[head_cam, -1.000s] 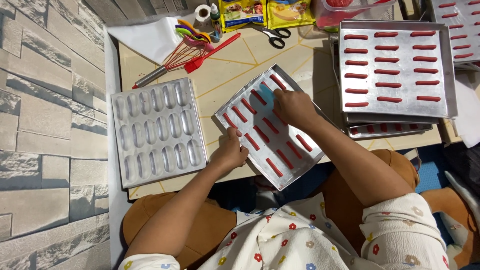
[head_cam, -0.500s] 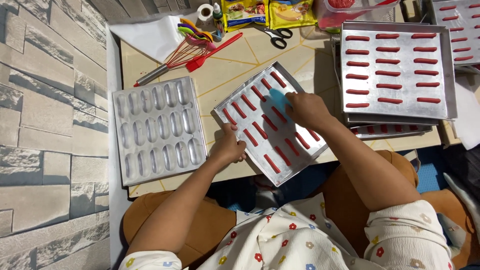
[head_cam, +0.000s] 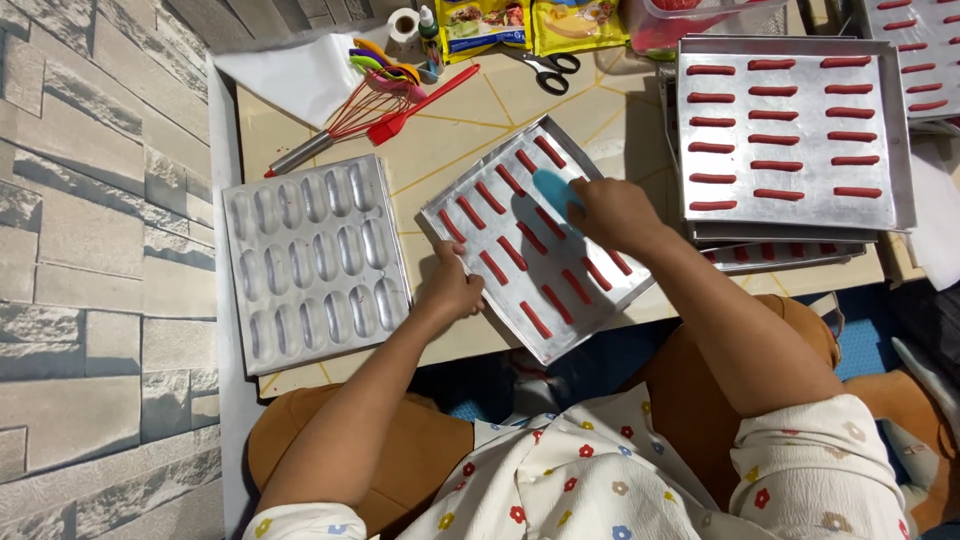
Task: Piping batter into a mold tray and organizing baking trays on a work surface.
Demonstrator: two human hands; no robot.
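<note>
Mould tray (head_cam: 315,260) left of strip tray (head_cam: 535,240); stacked trays (head_cam: 795,140) right; whisk (head_cam: 345,120) behind.

Place: a home baking corner, worked from a seat at a low counter (head_cam: 620,120) beside a grey stone-pattern wall (head_cam: 90,200).
Under the grip: a metal baking tray (head_cam: 535,240) lined with red piped strips (head_cam: 560,285).
Left of the grip: an empty moulded pan (head_cam: 315,260) with oval hollows.
Beyond the grip: a whisk (head_cam: 345,125), a red spatula (head_cam: 420,105), scissors (head_cam: 550,68) and yellow packets (head_cam: 520,22).
Right of the grip: stacked trays (head_cam: 795,135) filled with the same strips.
</note>
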